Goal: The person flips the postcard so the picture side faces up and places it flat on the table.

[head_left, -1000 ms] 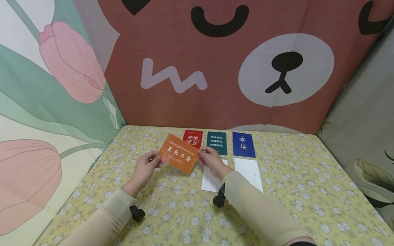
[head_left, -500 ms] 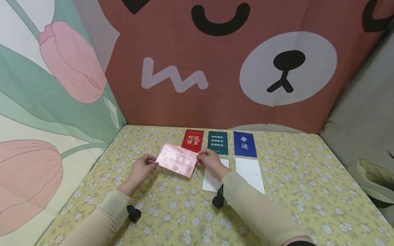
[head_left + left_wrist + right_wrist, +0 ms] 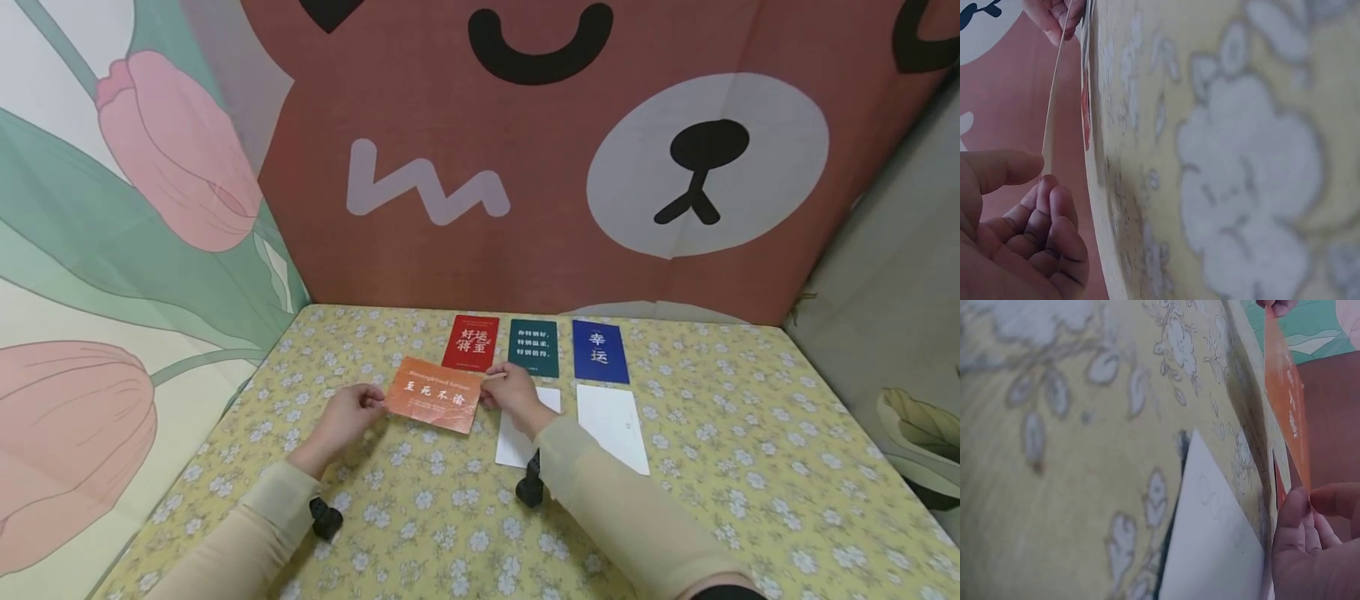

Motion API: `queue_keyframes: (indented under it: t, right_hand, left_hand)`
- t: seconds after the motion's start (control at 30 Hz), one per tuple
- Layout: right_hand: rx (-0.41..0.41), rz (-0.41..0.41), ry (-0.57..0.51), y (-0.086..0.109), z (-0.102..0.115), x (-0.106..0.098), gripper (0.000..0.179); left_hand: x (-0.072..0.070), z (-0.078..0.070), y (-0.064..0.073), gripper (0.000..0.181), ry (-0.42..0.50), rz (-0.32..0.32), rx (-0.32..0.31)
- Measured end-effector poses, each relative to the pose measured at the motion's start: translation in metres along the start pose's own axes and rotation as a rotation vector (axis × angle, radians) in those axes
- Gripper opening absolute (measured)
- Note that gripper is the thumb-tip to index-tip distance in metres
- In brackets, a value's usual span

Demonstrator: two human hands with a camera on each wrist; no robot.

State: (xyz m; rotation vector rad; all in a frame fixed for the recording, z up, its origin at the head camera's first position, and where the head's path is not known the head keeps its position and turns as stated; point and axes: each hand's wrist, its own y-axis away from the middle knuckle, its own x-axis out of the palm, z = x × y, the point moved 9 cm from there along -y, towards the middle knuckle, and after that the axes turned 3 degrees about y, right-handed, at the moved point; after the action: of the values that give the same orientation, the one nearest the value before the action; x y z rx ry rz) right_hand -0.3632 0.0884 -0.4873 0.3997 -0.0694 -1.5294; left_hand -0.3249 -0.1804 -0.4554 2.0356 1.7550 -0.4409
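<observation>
An orange card (image 3: 433, 398) with white lettering is held above the table, its printed face towards me. My left hand (image 3: 348, 417) pinches its left edge, thumb against fingertips; that thin edge shows side-on in the left wrist view. At its right edge, the thumb and fingers of my right hand (image 3: 517, 396) pinch the card, as the right wrist view also shows. Just behind it lies a red card (image 3: 472, 337). Beneath my right hand is a white card (image 3: 520, 442), partly hidden by the hand and sleeve.
A green card (image 3: 534, 346) and a blue card (image 3: 600, 350) lie in a row with the red one. Another white card (image 3: 611, 425) lies right of my right hand. A bear-patterned cloth wall (image 3: 420, 267) rises behind the flowered tablecloth (image 3: 420, 533).
The orange card has come lower and its tilt has changed; a bright glare crossed it half a second ago. More of the red card shows now. Both hands keep their hold.
</observation>
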Motion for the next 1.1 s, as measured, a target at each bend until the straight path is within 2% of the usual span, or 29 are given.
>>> queue_keyframes:
  t: [0.27, 0.43, 0.6, 0.8, 0.97, 1.1]
  right_hand:
    - [0.007, 0.078, -0.007, 0.004, 0.004, 0.015, 0.024]
    - [0.038, 0.108, -0.018, 0.005, 0.001, 0.020, 0.025]
    - [0.048, 0.128, -0.003, 0.007, 0.000, 0.020, 0.029]
    - [0.052, 0.184, 0.040, 0.009, 0.002, 0.023, 0.037]
    - [0.060, 0.219, 0.023, 0.011, 0.005, 0.025, 0.040]
    - [0.067, 0.250, 0.001, 0.013, 0.007, 0.027, 0.042]
  left_hand:
    - [-0.010, 0.014, -0.005, 0.019, -0.049, 0.024, -0.070]
    - [-0.008, 0.019, -0.007, 0.018, -0.035, 0.076, -0.113]
    - [-0.003, 0.020, -0.010, 0.017, -0.047, 0.110, -0.128]
    - [-0.004, 0.022, -0.009, 0.021, -0.057, 0.123, -0.156]
    - [-0.004, 0.024, -0.010, 0.027, -0.062, 0.127, -0.189]
    - [-0.004, 0.024, -0.012, 0.030, -0.098, 0.132, -0.180]
